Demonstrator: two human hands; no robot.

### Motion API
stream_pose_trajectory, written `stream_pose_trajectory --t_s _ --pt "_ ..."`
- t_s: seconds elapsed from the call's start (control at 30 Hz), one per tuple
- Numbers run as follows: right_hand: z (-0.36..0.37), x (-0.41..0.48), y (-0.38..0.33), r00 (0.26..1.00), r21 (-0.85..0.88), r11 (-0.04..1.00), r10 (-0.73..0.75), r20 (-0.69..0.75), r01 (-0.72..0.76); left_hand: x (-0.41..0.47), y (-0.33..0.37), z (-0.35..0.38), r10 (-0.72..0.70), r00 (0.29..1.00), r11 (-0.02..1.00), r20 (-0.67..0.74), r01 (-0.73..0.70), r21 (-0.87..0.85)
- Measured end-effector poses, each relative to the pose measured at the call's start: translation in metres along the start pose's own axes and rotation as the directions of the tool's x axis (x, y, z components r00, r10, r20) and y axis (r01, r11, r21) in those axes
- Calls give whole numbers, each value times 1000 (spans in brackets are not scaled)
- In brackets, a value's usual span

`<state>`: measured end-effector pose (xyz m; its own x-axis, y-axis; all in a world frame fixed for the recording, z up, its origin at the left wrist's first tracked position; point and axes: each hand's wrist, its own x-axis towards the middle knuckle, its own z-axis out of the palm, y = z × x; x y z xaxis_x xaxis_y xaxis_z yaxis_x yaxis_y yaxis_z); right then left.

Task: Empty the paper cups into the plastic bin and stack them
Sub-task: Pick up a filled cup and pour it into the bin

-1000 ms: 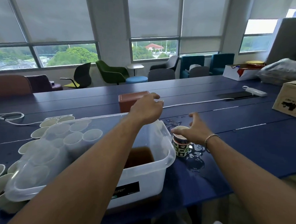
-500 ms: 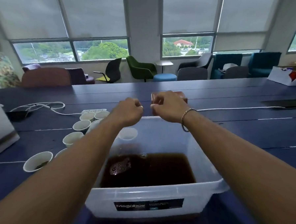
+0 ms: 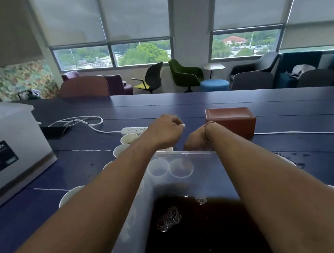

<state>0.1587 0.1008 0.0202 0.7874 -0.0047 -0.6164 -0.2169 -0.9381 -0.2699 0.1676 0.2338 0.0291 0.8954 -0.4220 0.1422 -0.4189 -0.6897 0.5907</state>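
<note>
Readable writing: only a black label on the grey box (image 3: 15,153) at the table's (image 3: 279,105) left edge, partly cut off, ending "...abox"; smaller print is illegible. The clear plastic bin (image 3: 192,152) sits at the near edge, holding dark brown liquid with foam. Both forearms reach over the bin toward its far rim. Left hand (image 3: 165,131) is loosely curled, fingers together above the paper cups (image 3: 127,138); whether it grips anything cannot be told. Right hand (image 3: 197,141), bracelet at the wrist, bends down behind the far rim, fingers hidden, grip cannot be told. Cups cluster left of and behind the bin, some seen through its wall. A brown box (image 3: 232,119) and white power strip (image 3: 134,130) lie beyond.
</note>
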Motion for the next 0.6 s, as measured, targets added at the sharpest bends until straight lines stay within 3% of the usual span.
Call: stream_pose_trajectory --t_s 0.17,0.3,0.43,0.6 --pt "1 15 9 1000 -122 992 -16 -3 16 11 -5 12 1 998 999 68 -4 36" --pt "-3 7 16 995 -212 977 -11 -95 -10 14 -10 21 -19 995 995 97 9 99" --pt "-18 -8 26 988 93 995 41 -151 -28 15 -11 26 -70 991 983 116 49 176" --pt "-52 -45 28 952 202 979 29 -304 35 12 10 28 -47 997 986 55 37 163"
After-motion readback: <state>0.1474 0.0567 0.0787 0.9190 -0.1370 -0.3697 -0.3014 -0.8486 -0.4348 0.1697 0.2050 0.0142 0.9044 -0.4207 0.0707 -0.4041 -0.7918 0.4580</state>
